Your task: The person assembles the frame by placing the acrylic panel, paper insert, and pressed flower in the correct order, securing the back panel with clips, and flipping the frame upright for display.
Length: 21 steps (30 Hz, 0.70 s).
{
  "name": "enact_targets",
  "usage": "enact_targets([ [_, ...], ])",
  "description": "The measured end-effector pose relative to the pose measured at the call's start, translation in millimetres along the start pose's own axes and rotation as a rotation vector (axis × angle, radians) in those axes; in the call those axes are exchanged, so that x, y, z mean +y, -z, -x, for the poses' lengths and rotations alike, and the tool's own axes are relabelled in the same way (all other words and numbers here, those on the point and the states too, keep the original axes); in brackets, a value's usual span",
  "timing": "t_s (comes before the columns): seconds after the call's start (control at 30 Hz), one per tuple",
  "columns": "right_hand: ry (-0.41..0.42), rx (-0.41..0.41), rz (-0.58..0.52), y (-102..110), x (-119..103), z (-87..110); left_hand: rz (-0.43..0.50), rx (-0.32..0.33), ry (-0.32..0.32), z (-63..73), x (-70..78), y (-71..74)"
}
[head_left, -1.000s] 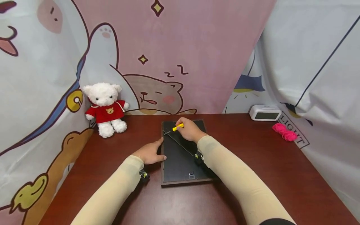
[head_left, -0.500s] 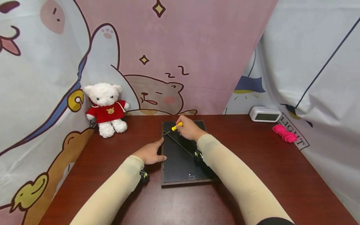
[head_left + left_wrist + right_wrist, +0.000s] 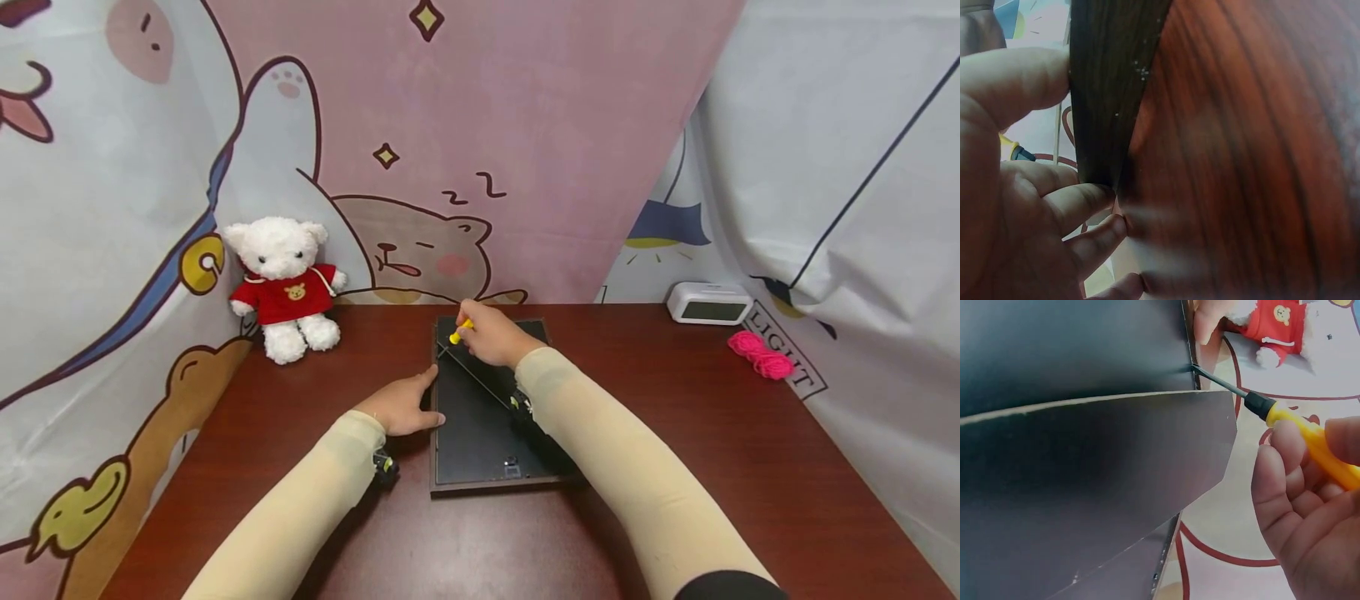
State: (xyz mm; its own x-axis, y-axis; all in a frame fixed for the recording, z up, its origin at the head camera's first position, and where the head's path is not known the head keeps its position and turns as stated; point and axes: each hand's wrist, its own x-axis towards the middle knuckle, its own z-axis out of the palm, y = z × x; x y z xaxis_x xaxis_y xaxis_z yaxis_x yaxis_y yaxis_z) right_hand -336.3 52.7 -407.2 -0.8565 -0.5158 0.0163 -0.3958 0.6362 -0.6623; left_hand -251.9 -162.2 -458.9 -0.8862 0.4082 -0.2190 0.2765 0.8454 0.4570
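Observation:
A picture frame (image 3: 480,454) lies on its front, black backing up, its brown rim showing around the board. My right hand (image 3: 497,335) grips a yellow-handled screwdriver (image 3: 1300,428) over the frame's upper left part. The blade's tip meets the inner edge of the rim in the right wrist view. A stand flap (image 3: 1116,450) crosses the backing at a slant just beside that tip. My left hand (image 3: 400,406) rests against the frame's left side, thumb and index finger stretched along the rim. In the left wrist view its fingertips touch the dark rim (image 3: 1107,81).
The brown table (image 3: 637,383) holds a white teddy bear (image 3: 288,287) in a red shirt at the back left. At the back right stand a white digital clock (image 3: 708,303) and a pink yarn bundle (image 3: 760,355). Printed cloth (image 3: 570,150) hangs behind.
My right hand has shifted left and slightly away from me, and the screwdriver stands at a steeper angle with its tip by the same rim. The left hand stays in place.

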Motion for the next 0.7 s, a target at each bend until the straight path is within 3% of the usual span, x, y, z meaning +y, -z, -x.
enact_targets([
  [0.37, 0.008, -0.008, 0.04, -2.0, -8.2, -0.7, -0.009, -0.011, 0.005, -0.7, -0.3, 0.9],
  [0.7, 0.052, -0.02, 0.162, -6.0, -22.8, -3.0, -0.005, -0.011, 0.003, -1.7, -1.1, 2.0],
])
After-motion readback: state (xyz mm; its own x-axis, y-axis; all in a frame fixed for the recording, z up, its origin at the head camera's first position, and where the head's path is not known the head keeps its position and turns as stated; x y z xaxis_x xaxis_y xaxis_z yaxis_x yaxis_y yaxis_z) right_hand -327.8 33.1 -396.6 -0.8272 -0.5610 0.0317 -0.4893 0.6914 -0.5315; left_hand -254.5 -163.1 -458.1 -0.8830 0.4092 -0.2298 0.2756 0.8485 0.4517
